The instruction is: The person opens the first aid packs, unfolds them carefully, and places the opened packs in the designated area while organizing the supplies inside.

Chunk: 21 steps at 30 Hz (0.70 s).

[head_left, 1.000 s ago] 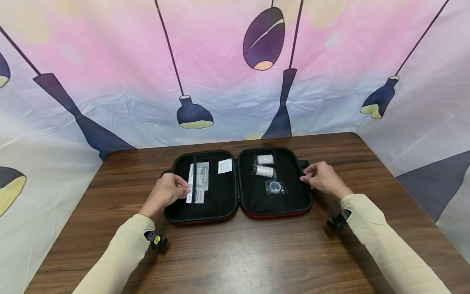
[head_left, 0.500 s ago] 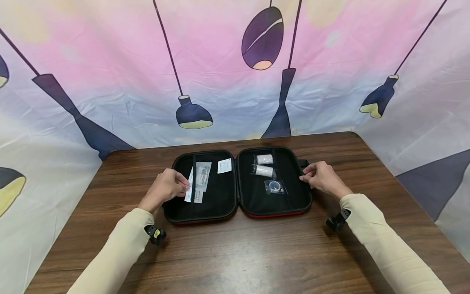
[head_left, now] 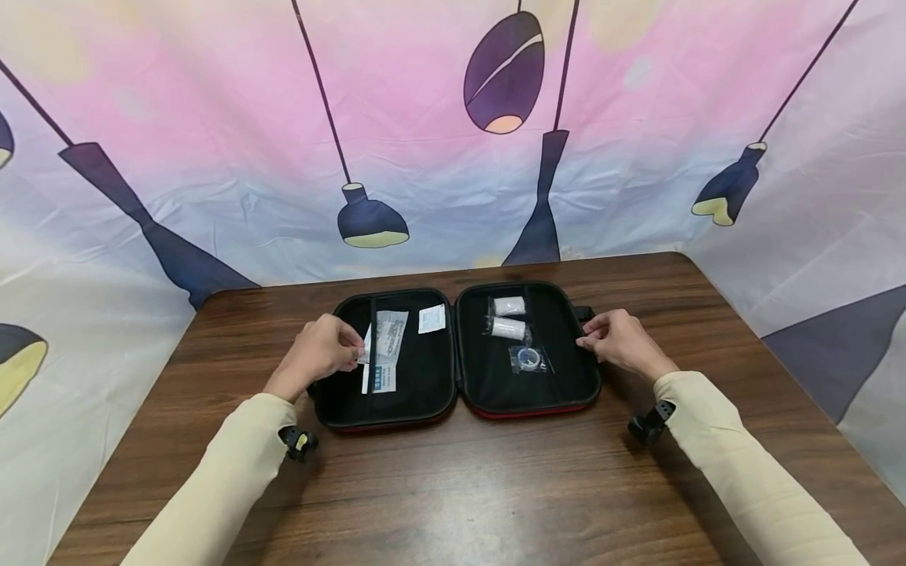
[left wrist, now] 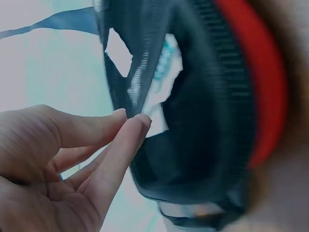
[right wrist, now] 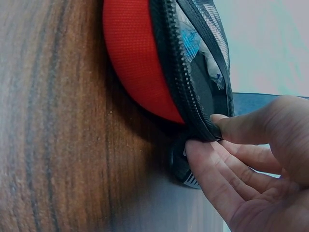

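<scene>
A zippered case (head_left: 418, 373), black inside and red outside, lies unfolded on the wooden table. My left hand (head_left: 316, 355) is at its left half; in the left wrist view, thumb and forefinger pinch the black-trimmed edge of the mesh pocket (left wrist: 140, 79). A long white packet (head_left: 389, 334) and a blue-printed packet (head_left: 384, 379) sit at this pocket, partly behind its trim. My right hand (head_left: 623, 343) grips the right half's outer zipper rim (right wrist: 195, 118) between thumb and fingers.
A small white packet (head_left: 432, 318) lies in the left half. The right half has two white wrapped rolls (head_left: 507, 328) and a ring-shaped roll in a clear bag (head_left: 528, 359). The table (head_left: 481, 487) meets a patterned cloth (head_left: 439, 157) behind.
My left hand has risen slightly and moved a little away from me. The long packet has tilted, and the lower packet now shows blue print. The right hand keeps its grip.
</scene>
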Motion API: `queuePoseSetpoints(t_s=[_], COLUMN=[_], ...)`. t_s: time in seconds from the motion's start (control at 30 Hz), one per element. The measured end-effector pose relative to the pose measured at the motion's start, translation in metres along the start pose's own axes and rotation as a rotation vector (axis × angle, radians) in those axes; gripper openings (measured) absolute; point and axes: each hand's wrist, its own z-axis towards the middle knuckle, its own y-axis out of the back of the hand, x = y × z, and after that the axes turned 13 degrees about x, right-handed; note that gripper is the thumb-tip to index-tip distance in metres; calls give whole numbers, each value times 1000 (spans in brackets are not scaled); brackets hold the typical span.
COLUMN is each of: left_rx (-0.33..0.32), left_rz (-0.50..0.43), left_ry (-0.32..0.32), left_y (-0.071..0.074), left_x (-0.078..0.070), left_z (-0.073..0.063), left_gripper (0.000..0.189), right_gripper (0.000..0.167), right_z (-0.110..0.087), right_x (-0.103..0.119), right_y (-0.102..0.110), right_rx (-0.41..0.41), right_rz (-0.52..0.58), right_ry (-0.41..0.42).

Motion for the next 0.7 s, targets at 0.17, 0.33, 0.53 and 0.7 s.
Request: queuePoseSetpoints(t_s=[0.17, 0.33, 0.53, 0.7], left_rx=[41, 82, 101, 100], left_rz=[-35, -47, -31, -18], left_ry=[-28, -26, -24, -22], left_y=[5, -3, -10, -12], left_x=[-17, -31, -39, -45], left_z=[17, 39, 58, 71], left_gripper=[16, 22, 32, 33], right_gripper=[34, 34, 32, 31], right_z=[1, 1, 2, 2], right_x=[0, 0, 0, -1], right_y=[0, -1, -2, -2], right_rx=[-2, 0, -15, -12], right_rz=[4, 14, 3, 8], right_ry=[-7, -8, 11, 16])
